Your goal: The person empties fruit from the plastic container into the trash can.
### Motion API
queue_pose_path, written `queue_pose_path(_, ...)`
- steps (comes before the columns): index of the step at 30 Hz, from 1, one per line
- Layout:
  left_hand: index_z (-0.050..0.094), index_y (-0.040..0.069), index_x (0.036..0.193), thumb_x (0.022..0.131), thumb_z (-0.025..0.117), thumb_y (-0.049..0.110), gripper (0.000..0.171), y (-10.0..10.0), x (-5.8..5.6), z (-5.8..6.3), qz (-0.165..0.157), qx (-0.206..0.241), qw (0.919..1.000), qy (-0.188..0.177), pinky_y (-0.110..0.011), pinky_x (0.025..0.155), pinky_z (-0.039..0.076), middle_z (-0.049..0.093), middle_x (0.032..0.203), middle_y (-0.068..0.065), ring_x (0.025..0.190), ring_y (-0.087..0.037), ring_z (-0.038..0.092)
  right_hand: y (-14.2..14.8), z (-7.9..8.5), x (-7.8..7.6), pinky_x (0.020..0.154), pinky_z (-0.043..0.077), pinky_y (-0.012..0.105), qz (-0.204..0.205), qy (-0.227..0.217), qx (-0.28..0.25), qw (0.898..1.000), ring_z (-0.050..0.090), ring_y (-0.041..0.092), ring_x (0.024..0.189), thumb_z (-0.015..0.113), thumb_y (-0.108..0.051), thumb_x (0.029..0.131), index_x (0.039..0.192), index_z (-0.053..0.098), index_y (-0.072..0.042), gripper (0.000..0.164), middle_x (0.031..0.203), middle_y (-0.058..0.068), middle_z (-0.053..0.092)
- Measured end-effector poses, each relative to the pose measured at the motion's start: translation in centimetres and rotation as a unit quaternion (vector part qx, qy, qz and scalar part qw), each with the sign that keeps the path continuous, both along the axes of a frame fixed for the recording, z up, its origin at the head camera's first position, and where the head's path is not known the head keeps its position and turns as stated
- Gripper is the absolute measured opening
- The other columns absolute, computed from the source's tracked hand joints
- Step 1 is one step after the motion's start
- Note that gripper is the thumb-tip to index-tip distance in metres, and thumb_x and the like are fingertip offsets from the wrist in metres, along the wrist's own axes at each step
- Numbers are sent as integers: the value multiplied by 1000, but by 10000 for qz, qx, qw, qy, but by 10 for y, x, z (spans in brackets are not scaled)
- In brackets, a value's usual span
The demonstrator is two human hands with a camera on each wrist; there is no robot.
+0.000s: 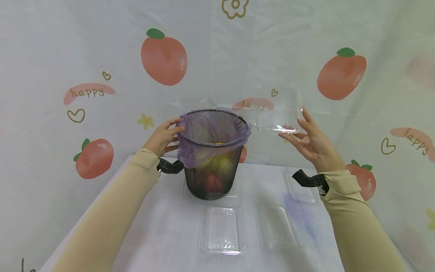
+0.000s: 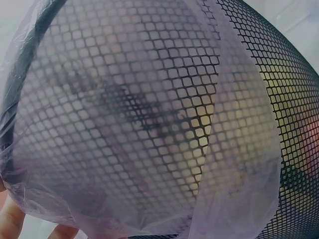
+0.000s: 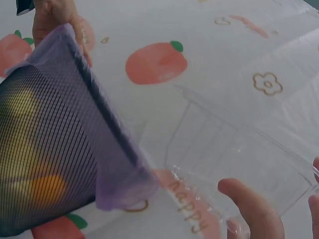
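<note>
A black mesh bin [image 1: 210,181] lined with a purple plastic bag [image 1: 190,151] stands tilted slightly on the white table. My left hand [image 1: 163,138] holds its left side near the rim, fingers against the bag. Through the mesh, yellow, orange and red round things show blurred inside. My right hand [image 1: 316,145] grips a clear plastic box [image 1: 276,113] by its lower right side, raised in the air right of the bin. In the right wrist view the clear box [image 3: 239,154] is apart from the bag's edge, and the thumb lies against it.
Another clear plastic box [image 1: 223,230] lies on the white table [image 1: 159,234] in front of the bin. A second clear one [image 1: 278,226] lies to its right, and a faint clear piece [image 1: 302,189] sits farther back. A fruit-printed cloth [image 1: 204,56] hangs behind.
</note>
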State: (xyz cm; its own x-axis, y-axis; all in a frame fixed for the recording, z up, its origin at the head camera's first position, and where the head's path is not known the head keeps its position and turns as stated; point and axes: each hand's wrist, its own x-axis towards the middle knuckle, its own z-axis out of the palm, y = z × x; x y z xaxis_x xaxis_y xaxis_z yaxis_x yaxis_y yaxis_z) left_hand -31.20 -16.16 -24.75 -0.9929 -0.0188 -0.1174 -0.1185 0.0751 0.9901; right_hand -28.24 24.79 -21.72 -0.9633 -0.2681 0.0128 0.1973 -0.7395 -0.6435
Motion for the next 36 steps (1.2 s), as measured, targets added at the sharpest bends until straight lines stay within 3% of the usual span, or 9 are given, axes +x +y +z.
queue_pose_path(6,34,26,151,100,54,21,55,1,1,0,11,49,10000,-4,-46,111,38,30,155,-8,137,-34,36,21,-28,1,103,42,52,154,-176,-547,9982,3,20,150,51,0,98,135,57,-37,52,161,-5,-12)
queue_pose_path(10,34,26,151,100,53,21,55,1,1,0,2,61,10000,2,-46,110,38,30,155,-9,136,-33,37,29,-48,1,102,44,52,187,-198,-542,9982,-3,20,150,48,-3,100,136,55,-38,52,159,-6,-19)
queue_pose_path(16,33,26,152,100,53,21,55,0,2,1,-23,44,10000,2,-46,110,38,30,154,-9,136,-33,37,37,-75,2,102,44,47,188,-299,-183,9992,-4,19,150,47,-6,101,141,46,-43,55,158,-7,-23)
queue_pose_path(22,31,27,152,100,53,22,56,0,2,0,-62,2,10000,-5,-46,111,37,29,156,-8,138,-34,35,38,-97,-2,102,44,44,223,-520,165,9983,3,20,149,47,-5,101,128,62,-38,45,158,0,-23)
queue_pose_path(24,31,27,152,100,53,22,57,0,2,1,-75,-11,10000,-2,-47,112,37,28,156,-7,139,-34,35,37,-103,-4,104,42,44,234,-539,375,9976,14,24,146,47,-5,101,129,61,-38,45,158,7,-19)
queue_pose_path(27,30,27,153,101,52,22,56,1,3,1,-86,-31,10000,4,-47,112,36,28,157,-7,139,-34,34,34,-112,-6,106,40,41,197,-562,819,9949,29,26,137,49,-6,100,139,49,-42,53,156,13,-8)
queue_pose_path(29,30,27,152,101,52,22,56,1,4,2,-85,-43,10000,8,-47,112,36,28,157,-7,140,-34,34,31,-118,-8,107,39,40,213,-537,1104,9922,29,27,136,49,-6,101,147,35,-43,61,156,13,-5)
queue_pose_path(34,31,28,152,101,52,23,56,1,4,1,-60,-63,10000,2,-47,112,36,27,157,-6,140,-34,34,23,-130,-12,109,36,40,298,-459,1709,9838,1,28,149,47,-9,102,155,10,-37,71,159,8,-19)
queue_pose_path(36,31,28,152,101,52,22,56,1,4,1,-45,-28,10000,-6,-47,112,36,28,157,-7,139,-34,34,20,-134,-15,110,34,41,299,-498,1885,9804,0,27,148,47,-9,102,155,7,-35,72,160,7,-19)
